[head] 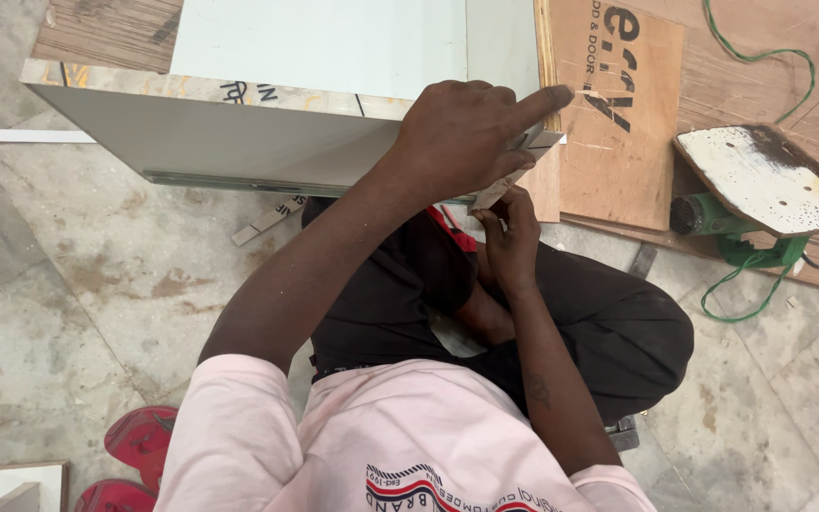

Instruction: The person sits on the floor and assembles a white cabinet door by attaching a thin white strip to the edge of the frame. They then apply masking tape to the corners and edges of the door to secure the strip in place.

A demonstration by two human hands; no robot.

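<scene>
Two hands work at the right near corner of a pale laminated panel point(239, 133), which stands on edge on the marble floor point(97, 284) just in front of the seated person's knees. The left hand point(462, 133) lies spread over that corner, palm pressing the face and forefinger stretched right along the top edge; it presses flat rather than closing round anything. Just below, the right hand point(509, 237) pinches a thin strip point(497, 192) of edging between thumb and fingertips, its upper end touching the panel's underside at the corner. To do this well, I judge, the pressing hand should hold the panel steady while the strip is kept flush along the edge — slowly, since thin edging snaps or lifts easily. The left forearm crosses the lap diagonally, elbow bent; the right forearm rises almost straight from the body. To the right, on plywood sheets point(618, 142), lies a green power tool point(741, 218) under a paint-spattered board point(770, 175) — well apart.
</scene>
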